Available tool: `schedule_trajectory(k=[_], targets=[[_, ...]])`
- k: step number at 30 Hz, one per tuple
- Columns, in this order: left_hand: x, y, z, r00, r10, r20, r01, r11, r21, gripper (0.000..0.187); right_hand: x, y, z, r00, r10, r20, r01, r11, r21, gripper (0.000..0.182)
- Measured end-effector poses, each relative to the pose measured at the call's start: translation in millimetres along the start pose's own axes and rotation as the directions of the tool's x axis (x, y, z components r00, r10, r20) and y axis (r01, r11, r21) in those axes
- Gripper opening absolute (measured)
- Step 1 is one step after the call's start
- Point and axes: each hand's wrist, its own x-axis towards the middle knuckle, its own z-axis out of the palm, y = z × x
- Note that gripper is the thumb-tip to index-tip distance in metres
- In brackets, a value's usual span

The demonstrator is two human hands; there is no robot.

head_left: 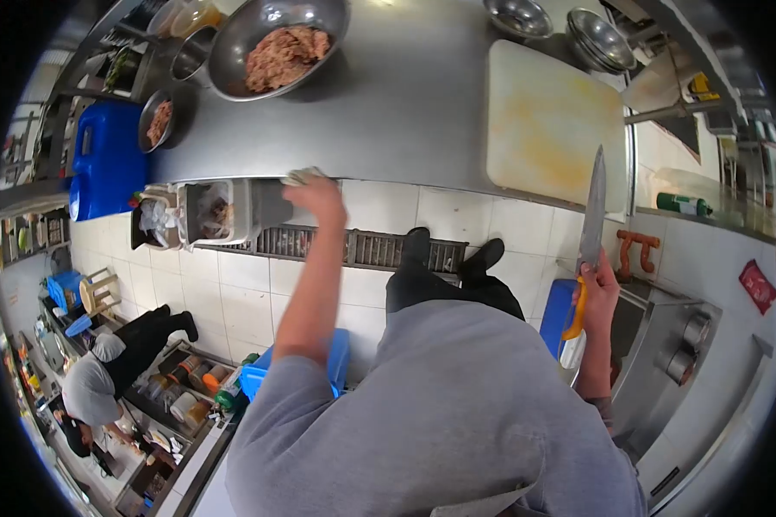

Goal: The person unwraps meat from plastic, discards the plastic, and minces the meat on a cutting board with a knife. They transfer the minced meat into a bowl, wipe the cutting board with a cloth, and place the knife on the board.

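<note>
My right hand [601, 291] is closed around a kitchen knife [593, 211] with a yellow handle. Its long blade points up, away from me, and its tip overlaps the right side of the white cutting board [553, 116] in the view. At the front edge of the steel table [405, 112], my left hand [321, 205] grips a crumpled, pale cloth [303, 176]. Left of that hand, below the table edge, stands a grey bin [248, 211] with plastic and scraps in it.
Raw minced meat [284, 57] fills part of a large steel bowl [341, 34]; a smaller bowl [143, 129] holds more. A blue jerrycan [108, 159] stands at the table's left end. Steel bowls [599, 41] sit behind the board. Another person [95, 388] works at lower left.
</note>
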Motion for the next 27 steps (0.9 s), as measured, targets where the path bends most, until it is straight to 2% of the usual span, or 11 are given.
schedule_trajectory(k=[1,6,11,15,17,19,20,21,23,24,27], targets=[[-20,-51,7,0.971,0.226,0.079,-0.238,0.944,0.226,0.030,0,6,-6,1.000,0.002,0.002,-0.002,1.000,-0.008,0.055],[-219,-3,53,0.952,-0.105,0.288,0.027,0.964,0.264,0.029,-4,12,-36,0.997,0.051,-0.064,-0.049,0.998,0.034,0.054],[-338,-70,95,0.865,-0.004,0.501,-0.190,0.922,0.336,0.035,9,45,-82,0.995,0.058,-0.086,-0.048,0.993,0.112,0.054],[-451,-101,146,0.861,-0.116,0.496,-0.141,0.881,0.451,0.043,17,102,-149,0.989,0.011,-0.149,0.009,0.991,0.133,0.055],[-508,-126,171,0.863,-0.089,0.498,-0.262,0.763,0.590,0.040,6,131,-194,0.964,0.078,-0.253,-0.039,0.987,0.157,0.056],[-561,-198,213,0.501,-0.252,0.828,-0.821,0.163,0.547,0.048,2,198,-256,0.947,0.083,-0.309,-0.041,0.989,0.140,0.057],[-602,-220,211,0.454,0.271,0.849,-0.873,-0.056,0.485,0.026,-1,225,-280,0.930,0.078,-0.359,-0.038,0.993,0.116,0.058],[-621,-156,209,0.115,-0.362,0.925,-0.960,0.199,0.198,0.067,-10,232,-298,0.930,0.085,-0.358,-0.042,0.991,0.126,0.058],[-671,-93,187,0.068,-0.391,0.918,-0.180,0.900,0.397,0.038,-32,235,-332,0.869,0.259,-0.421,-0.184,0.960,0.211,0.059],[-684,-133,194,-0.043,-0.086,0.995,-0.550,0.834,0.049,0.021,-38,240,-344,0.866,0.265,-0.424,-0.183,0.957,0.224,0.059],[-683,-138,170,-0.064,-0.066,0.996,-0.540,0.842,0.021,0.026,-54,258,-380,0.837,0.278,-0.471,-0.170,0.951,0.260,0.062]])
